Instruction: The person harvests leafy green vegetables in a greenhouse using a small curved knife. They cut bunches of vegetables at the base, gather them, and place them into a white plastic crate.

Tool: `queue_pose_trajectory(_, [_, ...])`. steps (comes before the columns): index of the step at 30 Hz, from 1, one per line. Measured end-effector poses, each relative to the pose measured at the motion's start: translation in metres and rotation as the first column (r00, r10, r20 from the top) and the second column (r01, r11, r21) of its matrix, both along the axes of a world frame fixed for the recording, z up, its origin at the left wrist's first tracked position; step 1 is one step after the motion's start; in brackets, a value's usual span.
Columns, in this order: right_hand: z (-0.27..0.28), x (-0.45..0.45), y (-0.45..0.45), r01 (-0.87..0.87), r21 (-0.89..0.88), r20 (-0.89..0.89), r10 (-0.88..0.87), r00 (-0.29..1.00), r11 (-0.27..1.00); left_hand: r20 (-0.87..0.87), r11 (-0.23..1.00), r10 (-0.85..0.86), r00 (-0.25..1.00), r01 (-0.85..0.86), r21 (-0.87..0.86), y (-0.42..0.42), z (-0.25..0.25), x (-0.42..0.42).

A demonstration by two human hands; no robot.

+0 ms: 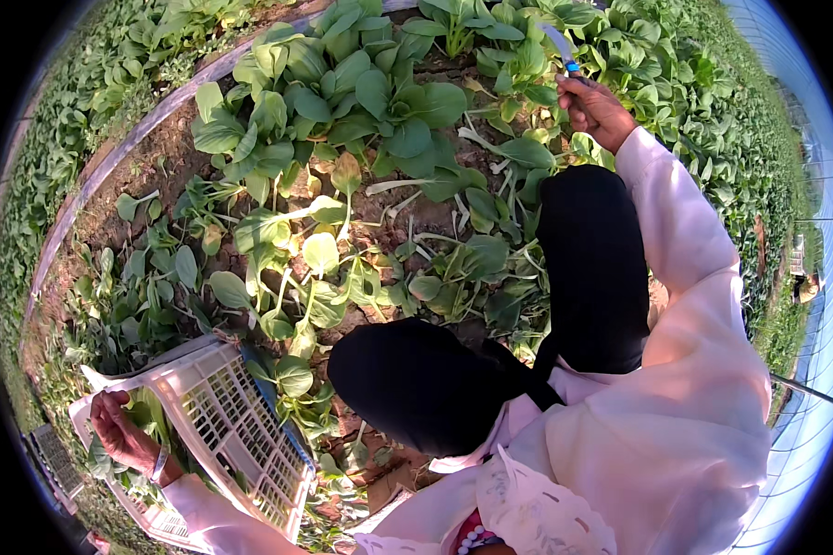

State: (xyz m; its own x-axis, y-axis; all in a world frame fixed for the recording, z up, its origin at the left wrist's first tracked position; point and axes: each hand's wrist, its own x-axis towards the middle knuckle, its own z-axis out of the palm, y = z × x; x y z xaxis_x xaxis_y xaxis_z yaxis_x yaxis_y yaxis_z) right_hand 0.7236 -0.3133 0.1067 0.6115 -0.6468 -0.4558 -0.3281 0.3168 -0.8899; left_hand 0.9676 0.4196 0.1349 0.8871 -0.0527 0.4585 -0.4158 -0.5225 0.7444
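Observation:
My right hand [597, 114], at the upper right, grips a small knife [561, 47] by its dark handle. Its blade points up and left over the leaves, and a blue band circles it near the handle. My left hand [121, 433] is at the mouth of a white plastic crate [278, 454], beside green leaves [146, 416] in it. Its fingers are bent, and I cannot tell whether they hold any leaf. Ahead of my knees grow leafy bok choy plants [396, 104]. Cut leaves [312, 277], some yellowed, lie strewn over the soil between my hands.
A pale strip [128, 146] curves along the bed's left side, with more greens [62, 132] beyond. A dense green row [701, 139] runs down the right, beside blue greenhouse sheeting [805, 361]. Another crate [55, 458] stands at the far left.

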Motion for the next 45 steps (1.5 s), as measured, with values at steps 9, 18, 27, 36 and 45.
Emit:
queue_pose_trajectory(9, [-0.127, -0.038, -0.041, 0.278, 0.063, 0.042, -0.281, 0.959, 0.959, -0.242, 0.329, -0.695, 0.677, 0.599, 0.73, -0.329, 0.004, -0.07])
queue_pose_trajectory(18, [-0.203, -0.071, -0.126, -0.147, -0.121, -0.185, 0.124, 0.975, 0.982, -0.119, 0.036, -0.986, 0.114, 0.855, 0.518, -0.711, -0.135, -0.14])
queue_pose_trajectory(27, [-0.255, -0.04, -0.141, -0.142, 0.056, -0.05, 0.145, 0.988, 0.988, 0.077, 0.206, -0.864, 0.498, 0.211, 0.956, -0.803, -0.199, -0.081])
queue_pose_trajectory(36, [-0.282, -0.032, -0.132, -0.097, -0.455, 0.055, 0.136, 0.989, 0.885, -0.078, 0.077, -0.84, 0.537, 0.259, 0.963, -0.773, -0.218, -0.067])
queue_pose_trajectory(45, [-0.282, -0.023, -0.131, -0.239, -0.417, -0.188, 0.175, 0.967, 0.877, -0.229, 0.019, -0.757, 0.612, 0.371, 0.928, -0.769, -0.225, -0.073])
